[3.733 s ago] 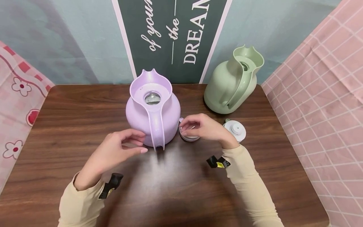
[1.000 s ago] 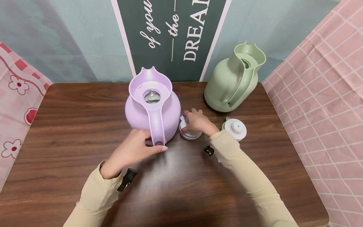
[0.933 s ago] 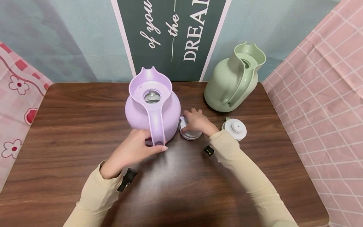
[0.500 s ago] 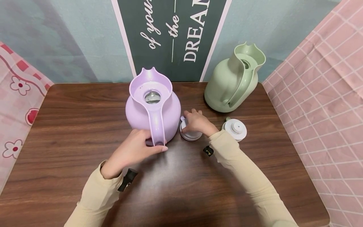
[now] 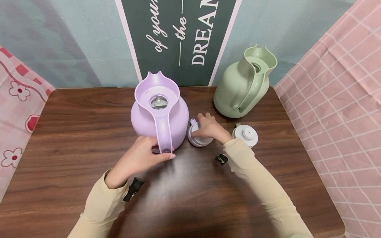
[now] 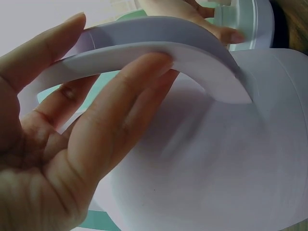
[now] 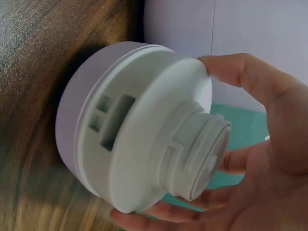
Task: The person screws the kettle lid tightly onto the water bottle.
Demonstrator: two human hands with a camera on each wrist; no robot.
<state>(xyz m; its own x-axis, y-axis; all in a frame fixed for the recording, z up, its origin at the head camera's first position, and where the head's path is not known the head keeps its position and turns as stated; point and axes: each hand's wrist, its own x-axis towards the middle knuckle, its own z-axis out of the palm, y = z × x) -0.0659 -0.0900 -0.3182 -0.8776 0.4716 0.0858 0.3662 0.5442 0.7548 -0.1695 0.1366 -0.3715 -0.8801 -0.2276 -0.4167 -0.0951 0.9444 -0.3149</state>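
Note:
A lilac vacuum jug (image 5: 175, 124) stands upright on the table, its round mouth uncovered. My left hand (image 5: 138, 157) holds its handle (image 5: 163, 132); the left wrist view has the thumb and fingers on both sides of that handle (image 6: 192, 62). Right beside the jug, a white-and-lilac jug lid (image 5: 196, 141) lies upside down on the table, its threaded plug upward. Its small lilac tab points toward the back. My right hand (image 5: 209, 128) reaches over the lid, and the right wrist view has thumb and fingers spread around the white rim of the lid (image 7: 139, 120).
A green vacuum jug (image 5: 235, 89), also uncovered, stands at the back right. In front of it lies a white lid with a green tab (image 5: 248, 135). Cloth backdrops (image 5: 336, 99) enclose the wooden table (image 5: 89, 112) at the back and sides.
Since the earliest frame, my left hand has taken hold of the lilac jug's handle and my right hand has settled around the lid. Lately, the lid's tab has shifted slightly backward.

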